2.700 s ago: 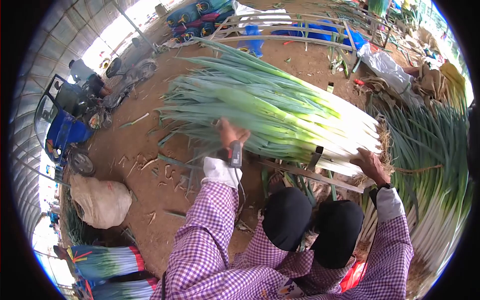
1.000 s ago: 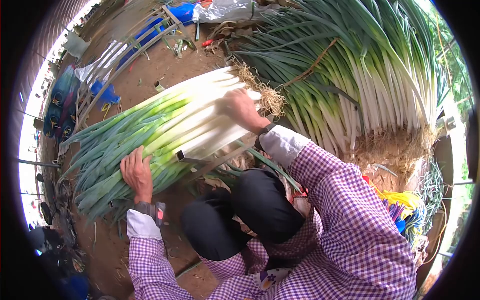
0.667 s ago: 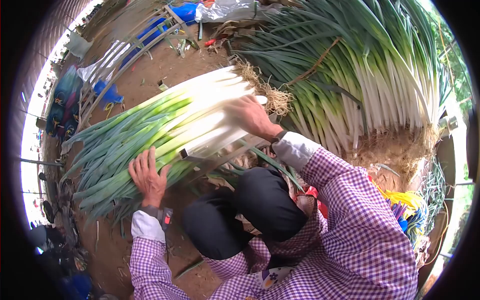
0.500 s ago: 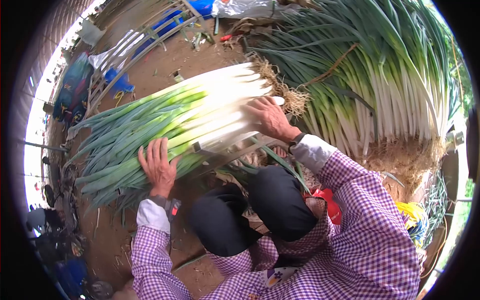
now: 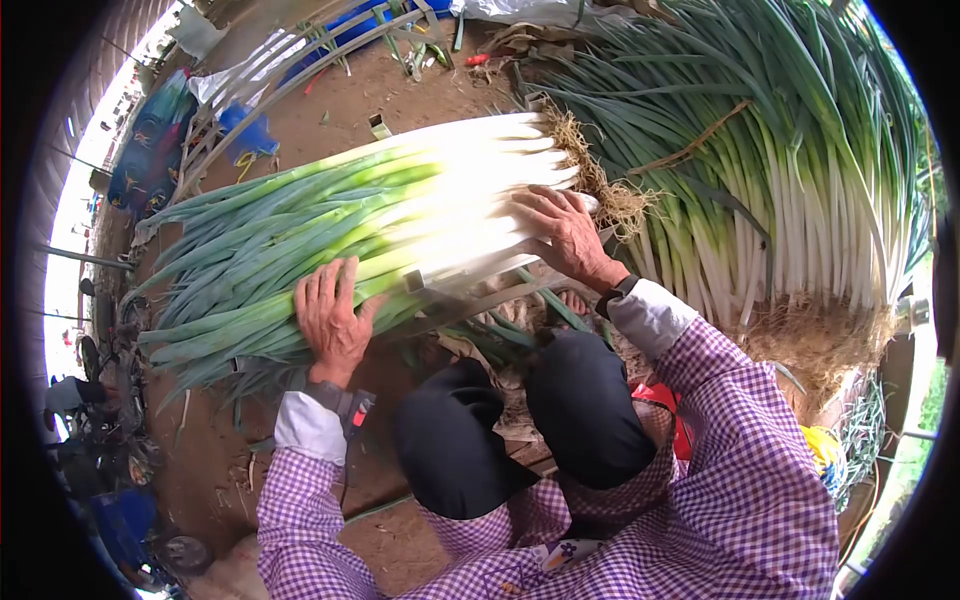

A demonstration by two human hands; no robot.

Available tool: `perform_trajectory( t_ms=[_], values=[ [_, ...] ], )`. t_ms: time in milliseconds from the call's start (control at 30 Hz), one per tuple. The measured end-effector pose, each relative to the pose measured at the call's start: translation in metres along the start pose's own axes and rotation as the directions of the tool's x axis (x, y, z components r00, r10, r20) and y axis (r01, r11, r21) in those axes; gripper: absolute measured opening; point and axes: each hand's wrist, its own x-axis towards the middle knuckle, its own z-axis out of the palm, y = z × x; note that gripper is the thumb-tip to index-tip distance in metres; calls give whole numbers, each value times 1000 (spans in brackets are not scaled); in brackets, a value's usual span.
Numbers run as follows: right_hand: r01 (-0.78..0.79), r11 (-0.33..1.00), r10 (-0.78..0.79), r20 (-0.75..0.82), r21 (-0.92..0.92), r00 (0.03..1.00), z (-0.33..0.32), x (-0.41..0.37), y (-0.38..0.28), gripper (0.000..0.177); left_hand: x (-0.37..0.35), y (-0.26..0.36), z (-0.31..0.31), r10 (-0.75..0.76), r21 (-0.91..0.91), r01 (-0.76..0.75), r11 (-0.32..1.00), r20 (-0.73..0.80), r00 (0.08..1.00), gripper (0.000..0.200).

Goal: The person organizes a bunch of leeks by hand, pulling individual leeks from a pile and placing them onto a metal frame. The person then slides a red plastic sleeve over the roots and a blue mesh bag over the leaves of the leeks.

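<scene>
A thick bundle of leeks (image 5: 400, 215) lies across a low metal frame (image 5: 470, 300) in front of my knees, white shanks and roots to the right, green leaves to the left. My left hand (image 5: 328, 318) lies flat with spread fingers on the pale green middle of the bundle. My right hand (image 5: 562, 232) presses open-palmed on the white ends near the roots. Neither hand grips anything.
A much larger heap of leeks (image 5: 790, 180) fills the right side, roots toward me. Bare dirt ground (image 5: 330, 120) lies beyond, with metal bars (image 5: 290, 75), blue sacks (image 5: 150, 140) at the upper left and coloured ties (image 5: 825, 450) at my right.
The view has swung right from the earlier wide scene. In the last second my left hand slid rightward along the bundle and flattened; my right hand shifted slightly over the white ends.
</scene>
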Motion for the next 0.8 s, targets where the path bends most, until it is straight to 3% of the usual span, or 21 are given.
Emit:
perform_trajectory(
  t_ms=[167,300,367,500,600,800],
  values=[
    [5,999,-3,49,-49,999,6,2,7,47,3,2,-1,-1,-32,2,999,15,1000,66],
    [20,1000,-22,74,21,997,17,-2,19,59,-1,7,2,-13,-87,11,996,-31,999,63],
    [33,999,-31,56,-32,998,24,-5,17,64,-3,8,4,-9,-55,8,998,-20,1000,61],
    [81,995,-82,-29,-61,996,28,-1,-10,59,-5,7,12,-3,-24,3,1000,-14,1000,65],
    [42,999,-41,-66,24,997,26,0,-19,59,-1,16,3,-40,-3,40,999,-3,999,69],
    [16,1000,-14,-85,23,996,32,-8,-20,57,-4,12,14,-7,70,5,998,25,1000,62]
  ],
)
